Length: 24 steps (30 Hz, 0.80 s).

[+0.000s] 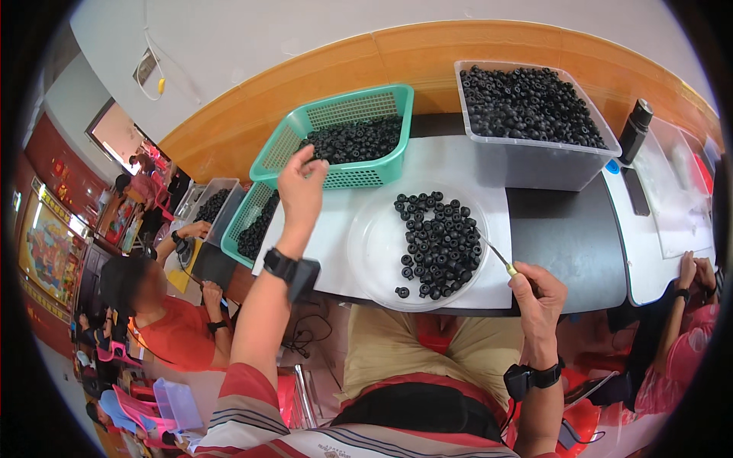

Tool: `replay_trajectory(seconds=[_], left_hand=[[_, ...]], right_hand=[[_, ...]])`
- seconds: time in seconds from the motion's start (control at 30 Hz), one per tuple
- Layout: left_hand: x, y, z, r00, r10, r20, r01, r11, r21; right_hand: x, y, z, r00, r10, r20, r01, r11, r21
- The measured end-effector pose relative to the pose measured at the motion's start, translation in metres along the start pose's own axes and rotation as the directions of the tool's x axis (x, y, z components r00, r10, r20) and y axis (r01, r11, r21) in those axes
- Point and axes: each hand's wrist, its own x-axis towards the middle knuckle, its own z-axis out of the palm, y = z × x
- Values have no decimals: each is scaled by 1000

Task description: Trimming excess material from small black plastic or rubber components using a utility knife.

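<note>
My left hand [301, 191] is raised at the front edge of a green plastic basket [359, 179] that holds many small black ring-shaped parts [359, 139]. Its fingers are bent and slightly apart, with nothing visible between them. A thin metal pick with a yellowish handle [511, 269] is gripped in my right hand [539, 296]. The pick's tip reaches the right side of a pile of the same black parts [439, 248], lying on a round clear plastic tray [374, 267]. White sheeting [324, 229] lies beneath the tray.
A large clear bin [534, 164] heaped with black parts stands at the back right. Beside it are a dark bottle [635, 131] and a phone [635, 191]. A second green basket [238, 217] sits at left. People work at both sides, one in red [183, 332] at left.
</note>
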Motion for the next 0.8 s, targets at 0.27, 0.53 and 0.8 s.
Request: replay_trajectory(seconds=[0.27, 0.53, 0.8], left_hand=[[-94, 11, 0, 968, 66, 241, -86, 994, 74], [-136, 27, -12, 932, 227, 283, -262, 961, 93], [-142, 26, -10, 935, 222, 277, -253, 964, 81]], right_hand=[[-1, -5, 0, 998, 63, 17, -63, 998, -7], [-1, -4, 0, 997, 57, 52, -53, 995, -85], [-4, -2, 0, 998, 26, 56, -23, 998, -51]])
